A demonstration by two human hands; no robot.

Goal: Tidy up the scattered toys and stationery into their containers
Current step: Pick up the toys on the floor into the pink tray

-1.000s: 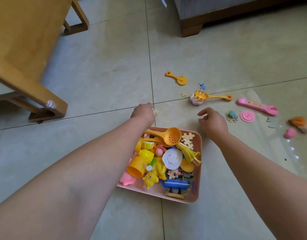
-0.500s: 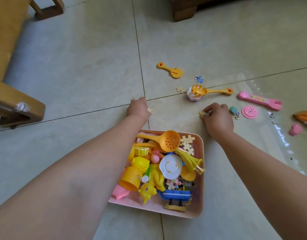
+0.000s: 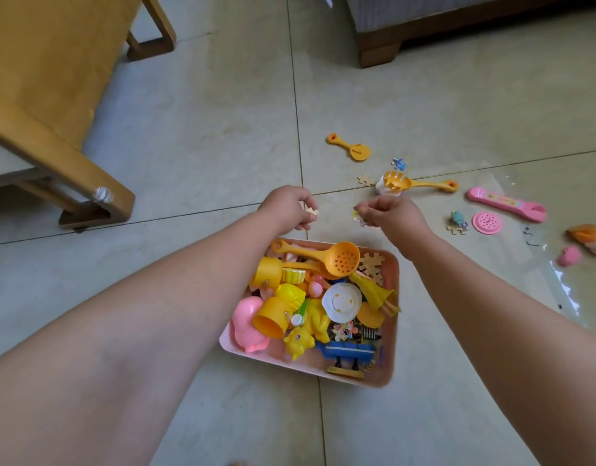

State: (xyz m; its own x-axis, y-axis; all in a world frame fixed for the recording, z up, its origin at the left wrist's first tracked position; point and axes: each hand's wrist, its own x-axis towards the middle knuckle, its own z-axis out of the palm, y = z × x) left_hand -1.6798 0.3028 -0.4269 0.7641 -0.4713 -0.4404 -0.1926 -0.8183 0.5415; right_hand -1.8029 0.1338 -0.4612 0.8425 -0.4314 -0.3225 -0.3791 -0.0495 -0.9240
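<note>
Above the pink bin [image 3: 392,334], both hands pinching half-hidden puzzle pieces: left hand [image 3: 286,207], right hand [image 3: 392,213].

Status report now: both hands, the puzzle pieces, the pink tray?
Left hand pinches a puzzle piece. Right hand pinches another piece. Both just beyond the pink tray, already full of toys. Nothing blocks the drop.

We count two hands [image 3: 286,206] [image 3: 395,213], one pink tray [image 3: 392,331], two orange ladles [image 3: 326,257] [image 3: 417,183], one orange spatula [image 3: 352,148] and two yellow cups [image 3: 271,317] [image 3: 265,272].
</note>
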